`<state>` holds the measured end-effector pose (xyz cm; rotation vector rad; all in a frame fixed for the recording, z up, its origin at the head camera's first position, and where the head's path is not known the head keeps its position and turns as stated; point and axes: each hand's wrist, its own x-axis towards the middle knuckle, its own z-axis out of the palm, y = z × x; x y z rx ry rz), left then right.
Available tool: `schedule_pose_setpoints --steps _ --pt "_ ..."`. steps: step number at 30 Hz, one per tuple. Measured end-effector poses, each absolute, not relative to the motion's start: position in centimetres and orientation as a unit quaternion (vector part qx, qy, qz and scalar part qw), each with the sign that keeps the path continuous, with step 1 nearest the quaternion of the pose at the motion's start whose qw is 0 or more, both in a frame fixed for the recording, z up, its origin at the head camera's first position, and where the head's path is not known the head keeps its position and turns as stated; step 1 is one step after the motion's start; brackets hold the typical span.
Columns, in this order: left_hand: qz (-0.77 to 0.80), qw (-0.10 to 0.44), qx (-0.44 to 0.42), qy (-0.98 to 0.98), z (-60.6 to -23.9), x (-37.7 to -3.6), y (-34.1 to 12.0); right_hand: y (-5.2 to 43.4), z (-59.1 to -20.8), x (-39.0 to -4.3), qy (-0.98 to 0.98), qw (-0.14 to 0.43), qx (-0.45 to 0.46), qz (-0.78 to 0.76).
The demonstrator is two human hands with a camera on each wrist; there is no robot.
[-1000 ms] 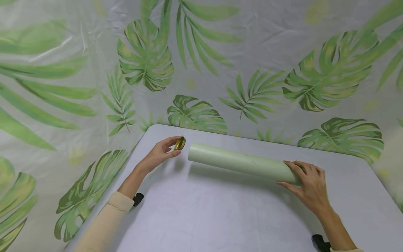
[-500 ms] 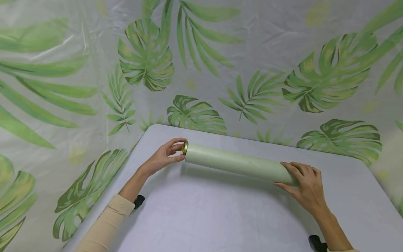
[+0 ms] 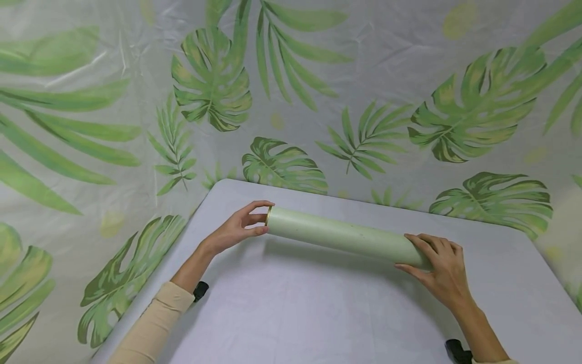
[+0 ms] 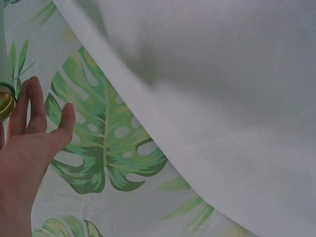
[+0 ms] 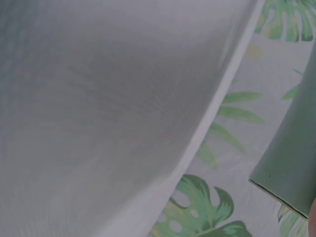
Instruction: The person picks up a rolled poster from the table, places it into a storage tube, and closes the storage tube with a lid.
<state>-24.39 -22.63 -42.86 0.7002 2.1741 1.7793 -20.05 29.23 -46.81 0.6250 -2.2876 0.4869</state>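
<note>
A long pale green tube (image 3: 336, 233) is held above the table, nearly level and sloping down to the right. My right hand (image 3: 444, 268) grips its right end, thumb below and fingers over the top. At the left end a gold-coloured metal lid (image 3: 268, 216) sits against the tube's mouth, mostly hidden edge-on. My left hand (image 3: 235, 227) holds this lid between thumb and fingertips. The left wrist view shows the lid's hollow gold inner face (image 4: 6, 102) beside my fingers. In the right wrist view the tube's rim (image 5: 279, 197) appears at the right edge.
A white-covered table (image 3: 309, 313) with rounded corners lies beneath both hands. Behind it hangs a pale sheet (image 3: 377, 55) printed with green leaves. Black wrist devices sit on the left (image 3: 200, 291) and right (image 3: 458, 351) forearms.
My left hand has brought the gold lid rightward from apart to the tube's left end, where it now sits flatter against the mouth. The tube has shifted slightly left.
</note>
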Motion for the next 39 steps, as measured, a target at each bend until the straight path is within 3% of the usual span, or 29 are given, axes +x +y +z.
schedule_pose_setpoints --steps 15,30,39 --pt "0.623 0.152 0.270 0.718 -43.3 -24.4 -22.6 28.9 -46.5 -20.3 -0.872 0.369 0.266 0.178" --pt "0.587 0.155 0.275 0.745 -43.4 -24.0 -22.1 29.3 -45.7 -20.3 -0.881 0.353 0.280 0.144" --pt "0.608 0.149 0.272 0.731 -44.0 -24.1 -22.4 28.6 -45.2 -20.3 -0.869 0.370 0.297 0.139"
